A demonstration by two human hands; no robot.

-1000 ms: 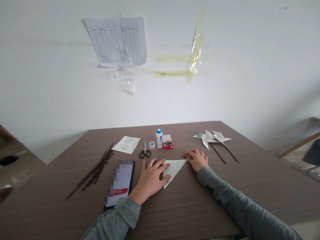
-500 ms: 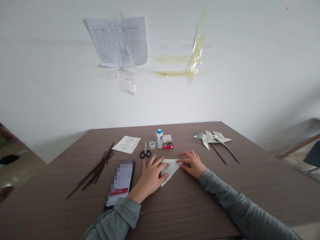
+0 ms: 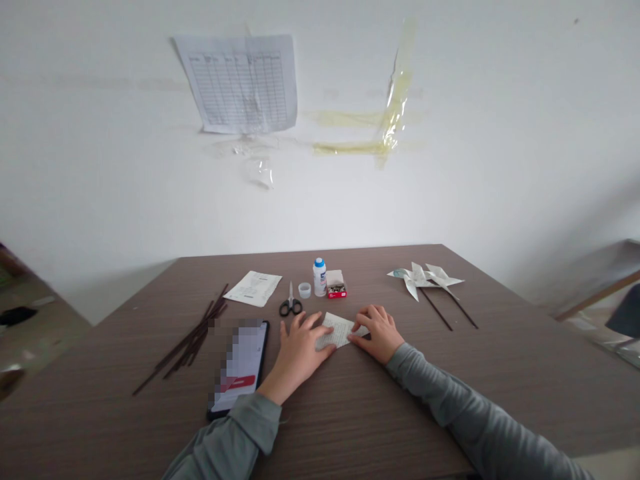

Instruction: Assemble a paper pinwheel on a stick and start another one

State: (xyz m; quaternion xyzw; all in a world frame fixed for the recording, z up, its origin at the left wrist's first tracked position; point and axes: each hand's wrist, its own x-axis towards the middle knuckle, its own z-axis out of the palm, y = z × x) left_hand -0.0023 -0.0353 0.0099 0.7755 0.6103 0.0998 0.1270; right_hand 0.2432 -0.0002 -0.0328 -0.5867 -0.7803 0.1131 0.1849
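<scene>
A small folded piece of printed paper (image 3: 336,329) lies on the table between my two hands. My left hand (image 3: 300,353) has its thumb and forefinger on the paper's left side, steadying it, while the other fingers fan out past it. At the opposite corner, my right hand (image 3: 380,335) pinches the paper between thumb and fingers. Just beyond my left fingers are black-handled scissors (image 3: 291,305). Behind the paper stand a small clear cup (image 3: 305,290), a white bottle with a blue cap (image 3: 320,279) and an opened red box (image 3: 337,292) full of small pieces.
A phone (image 3: 243,363) lies left of my left forearm. Several thin dark sticks (image 3: 193,340) and a sheet of folded paper (image 3: 254,289) are farther left. Two paper pinwheels (image 3: 419,277) on sticks rest at the right. A wall closes off the table's (image 3: 380,413) back edge.
The paper has turned, its lower point no longer toward me, and now looks smaller. My right hand has moved left and slightly nearer, closer to my left hand, which has barely shifted.
</scene>
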